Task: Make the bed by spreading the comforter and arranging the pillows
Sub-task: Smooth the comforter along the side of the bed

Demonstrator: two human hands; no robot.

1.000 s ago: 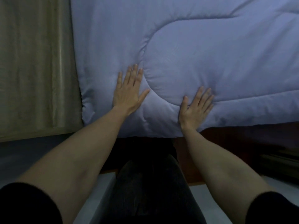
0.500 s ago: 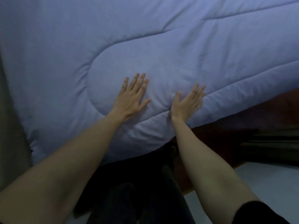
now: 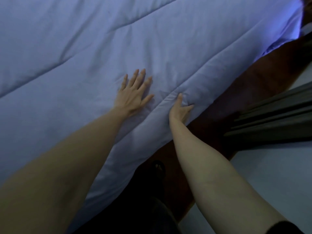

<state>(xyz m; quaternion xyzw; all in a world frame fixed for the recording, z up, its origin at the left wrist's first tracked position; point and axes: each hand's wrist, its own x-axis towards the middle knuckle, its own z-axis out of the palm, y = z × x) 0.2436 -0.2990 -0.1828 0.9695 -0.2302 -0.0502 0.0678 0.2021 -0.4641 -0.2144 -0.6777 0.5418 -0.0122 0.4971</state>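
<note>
Comforter [image 3: 152, 39] flat, edge running diagonally.

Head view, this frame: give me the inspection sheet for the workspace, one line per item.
Surface: bed covered by the comforter; dark wooden bed frame shows along the near edge.
Job's things: pale blue quilted comforter spread out, with soft creases near the hands; no pillows in view.
Clutter: nothing seen.
Hands: left hand flat on the comforter, fingers spread; right hand at the comforter's border near the edge, thumb up, fingers on the fabric; whether it grips the fabric cannot be told.
Cables: nothing seen.
Surroundings: dim light; pale floor; dark slatted object beside the bed frame, unclear what it is.
</note>
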